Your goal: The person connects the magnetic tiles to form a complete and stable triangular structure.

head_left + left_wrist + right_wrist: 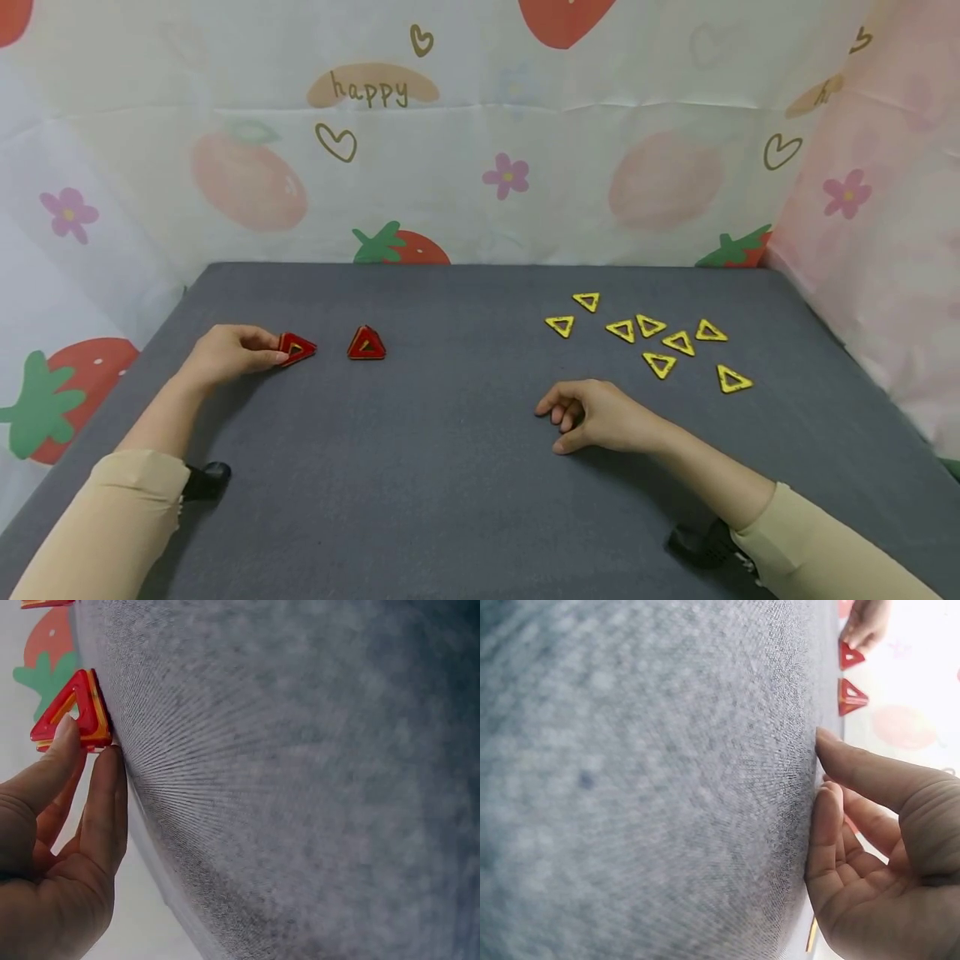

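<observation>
Left hand point(234, 357): positioned at the far left of the counter point(390, 467). The grip is closed on a red triangular piece point(305, 348), pinched at its left end; the thumb lies against the near face and the fingers reach around from below and behind. Orange shows along the inner edge of the piece and behind its red front. Seen close to the wrist, one fingertip sits under the lower edge of the piece, near the cloth surface.

Second red piece point(367, 335): standing on the counter just to the right of the held piece, apart from it, point upward, with yellow visible inside its frame.

Right hand point(600, 421): held over the right half of the counter, fingers pointing left. The grip is relaxed, fingers loosely bent, thumb tip apart from the forefinger tip. I cannot tell whether the fingertips touch the cloth.

Yellow triangles point(675, 336): eight hollow frames, lying flat and scattered beyond the right hand and to its right. Two lie slightly left of the main cluster; one lies nearest the right side.

Fittings: both arms wear cream sleeves point(135, 492), each with a black device point(206, 482) at the cuff. A printed backdrop point(450, 192) with strawberries, hearts and flowers stands behind the counter.
</observation>
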Demonstrator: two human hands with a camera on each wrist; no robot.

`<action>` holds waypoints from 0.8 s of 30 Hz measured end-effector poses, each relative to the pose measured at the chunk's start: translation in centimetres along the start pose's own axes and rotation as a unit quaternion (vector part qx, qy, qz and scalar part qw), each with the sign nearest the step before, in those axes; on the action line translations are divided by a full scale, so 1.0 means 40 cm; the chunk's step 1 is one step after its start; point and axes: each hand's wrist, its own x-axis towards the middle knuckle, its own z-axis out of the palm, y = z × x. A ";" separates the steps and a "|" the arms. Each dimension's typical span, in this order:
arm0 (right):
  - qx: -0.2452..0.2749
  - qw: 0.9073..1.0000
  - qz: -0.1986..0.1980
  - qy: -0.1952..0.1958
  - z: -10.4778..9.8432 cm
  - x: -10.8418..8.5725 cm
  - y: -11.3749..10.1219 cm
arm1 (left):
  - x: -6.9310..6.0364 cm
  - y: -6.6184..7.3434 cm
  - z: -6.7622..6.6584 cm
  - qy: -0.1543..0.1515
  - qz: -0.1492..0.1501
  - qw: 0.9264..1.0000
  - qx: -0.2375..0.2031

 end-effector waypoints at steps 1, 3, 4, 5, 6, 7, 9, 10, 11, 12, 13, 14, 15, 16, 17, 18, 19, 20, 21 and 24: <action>0.000 1.000 -0.001 0.000 0.000 0.000 0.000 | 0.001 0.001 0.001 0.001 0.001 1.000 0.001; 0.003 1.000 -0.001 -0.001 -0.001 -0.001 0.001 | 0.003 0.004 0.003 0.003 0.004 1.000 0.005; 0.003 1.000 -0.001 -0.001 -0.001 -0.001 0.001 | 0.004 0.006 0.004 0.006 0.004 1.000 0.008; 0.003 1.000 0.000 -0.001 -0.001 -0.001 0.001 | 0.005 0.008 0.005 0.007 0.005 1.000 0.011; 0.003 1.000 0.001 0.000 -0.001 -0.001 0.001 | 0.005 0.009 0.005 0.008 0.006 1.000 0.012; 0.003 1.000 0.001 0.001 -0.002 -0.001 0.001 | 0.005 0.010 0.006 0.010 0.008 1.000 0.014; 0.001 1.000 -0.001 0.001 -0.002 -0.001 0.001 | 0.005 0.012 0.007 0.012 0.011 1.000 0.016; -0.001 1.000 -0.001 0.002 -0.002 -0.001 0.001 | 0.004 0.012 0.006 0.013 0.013 1.000 0.017; -0.003 1.000 0.000 0.003 -0.002 -0.001 0.000 | 0.004 0.012 0.006 0.014 0.014 1.000 0.019; -0.003 1.000 0.000 0.003 -0.002 -0.001 0.000 | 0.003 0.012 0.006 0.014 0.015 1.000 0.019; -0.004 1.000 0.000 0.003 -0.002 -0.001 0.000 | 0.003 0.012 0.006 0.015 0.016 1.000 0.019; -0.004 1.000 0.000 0.003 -0.002 -0.001 -0.001 | 0.002 0.012 0.006 0.015 0.015 1.000 0.020; -0.004 1.000 0.000 0.002 -0.001 -0.001 0.000 | 0.002 0.013 0.005 0.016 0.016 1.000 0.018; -0.003 1.000 0.003 0.003 -0.001 0.000 -0.001 | 0.002 0.013 0.005 0.016 0.015 1.000 0.017; -0.002 1.000 0.003 0.002 0.000 0.000 -0.001 | 0.001 0.014 0.006 0.016 0.014 1.000 0.015; -0.001 1.000 0.003 0.002 0.000 0.000 -0.002 | 0.000 0.015 0.006 0.016 0.013 1.000 0.012; -0.001 1.000 0.002 0.002 0.000 0.000 -0.002 | 0.000 0.016 0.006 0.016 0.012 1.000 0.010; -0.001 1.000 0.001 0.002 0.000 -0.001 -0.002 | -0.001 0.017 0.006 0.015 0.011 1.000 0.009; -0.001 1.000 -0.001 0.003 -0.001 -0.001 -0.001 | -0.001 0.018 0.006 0.015 0.011 1.000 0.007; -0.003 1.000 -0.005 0.003 -0.001 -0.001 -0.001 | -0.004 0.020 0.008 0.014 0.007 1.000 0.001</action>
